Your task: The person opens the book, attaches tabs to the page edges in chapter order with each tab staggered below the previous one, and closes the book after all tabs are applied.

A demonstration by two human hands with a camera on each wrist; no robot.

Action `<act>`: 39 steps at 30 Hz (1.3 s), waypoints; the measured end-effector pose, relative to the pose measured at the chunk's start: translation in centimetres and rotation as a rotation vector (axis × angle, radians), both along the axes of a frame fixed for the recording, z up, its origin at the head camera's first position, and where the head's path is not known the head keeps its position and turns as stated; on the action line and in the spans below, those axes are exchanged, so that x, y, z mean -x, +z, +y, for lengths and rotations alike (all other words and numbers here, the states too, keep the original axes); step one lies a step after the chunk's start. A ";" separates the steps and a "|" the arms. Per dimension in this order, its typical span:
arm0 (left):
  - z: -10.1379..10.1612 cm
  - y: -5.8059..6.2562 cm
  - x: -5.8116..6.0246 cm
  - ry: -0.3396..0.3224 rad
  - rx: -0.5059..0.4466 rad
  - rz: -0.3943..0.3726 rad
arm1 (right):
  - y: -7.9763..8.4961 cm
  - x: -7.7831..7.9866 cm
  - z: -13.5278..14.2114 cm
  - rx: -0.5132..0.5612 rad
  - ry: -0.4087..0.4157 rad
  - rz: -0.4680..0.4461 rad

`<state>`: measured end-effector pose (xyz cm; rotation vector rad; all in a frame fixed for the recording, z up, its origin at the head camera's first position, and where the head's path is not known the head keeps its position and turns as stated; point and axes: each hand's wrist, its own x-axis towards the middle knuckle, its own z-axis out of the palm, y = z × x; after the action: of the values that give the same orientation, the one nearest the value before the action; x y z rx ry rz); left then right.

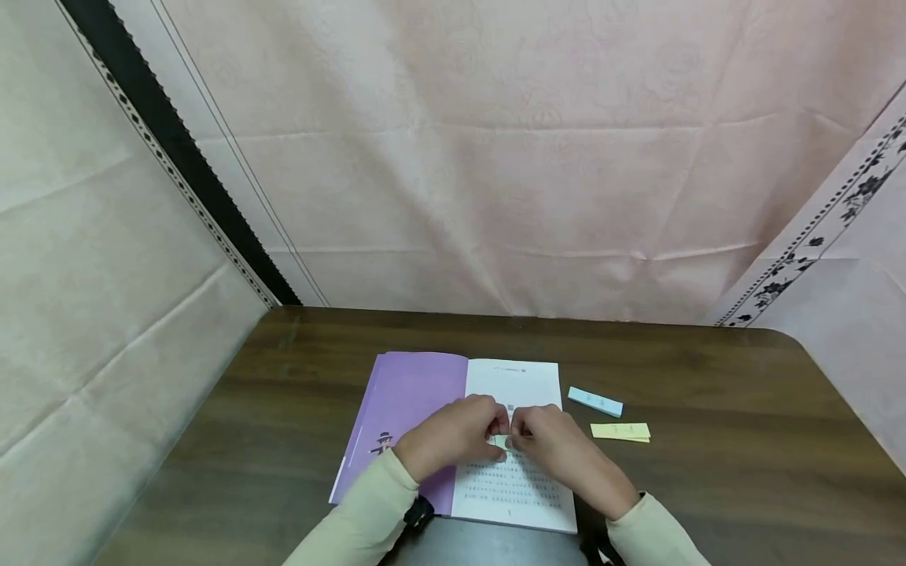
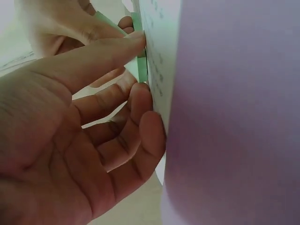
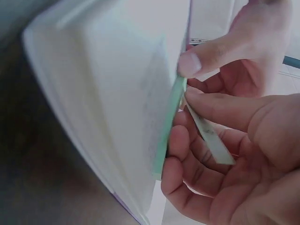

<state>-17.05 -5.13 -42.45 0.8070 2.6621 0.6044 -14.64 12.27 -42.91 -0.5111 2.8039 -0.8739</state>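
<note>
An open book shows a white printed page [image 1: 513, 495] on the right and a purple inside cover [image 1: 425, 385] on the left. Over the page, both hands meet at a small pad of green sticky notes [image 3: 168, 126]. My left hand [image 1: 456, 431] pinches the pad at one end, its thumb pressing close against the page. My right hand [image 1: 555, 442] holds a thin pale green strip [image 3: 211, 138] between thumb and index finger, angled away from the pad. The strip's inner end is hidden behind the fingertips.
Right of the book, a blue sticky-note pad [image 1: 594, 402] and a yellow one [image 1: 620, 431] lie on the brown wooden table [image 1: 736, 440]. A grey surface [image 1: 495, 542] shows at the book's near edge. Pale cloth [image 1: 495, 157] hangs behind the table.
</note>
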 end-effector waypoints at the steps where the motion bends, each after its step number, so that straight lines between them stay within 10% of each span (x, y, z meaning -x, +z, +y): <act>1: 0.1 0.0 -0.1 -0.004 0.005 0.009 | 0.0 -0.1 0.1 0.001 0.001 0.002; 13: 0.5 -0.3 0.1 -0.039 -0.015 0.051 | 1.3 1.3 3.5 0.103 0.125 -0.094; 22: -0.1 -0.8 0.2 -0.010 -0.110 -0.036 | 1.1 3.3 7.0 0.151 -0.071 -0.214; 39: -0.3 -0.9 0.3 0.012 -0.156 -0.079 | -0.5 4.5 8.1 0.076 -0.146 -0.248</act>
<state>-17.33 -5.40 -43.39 0.7916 2.5740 0.8381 -19.12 20.35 -43.37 -0.1930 2.6138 -0.9996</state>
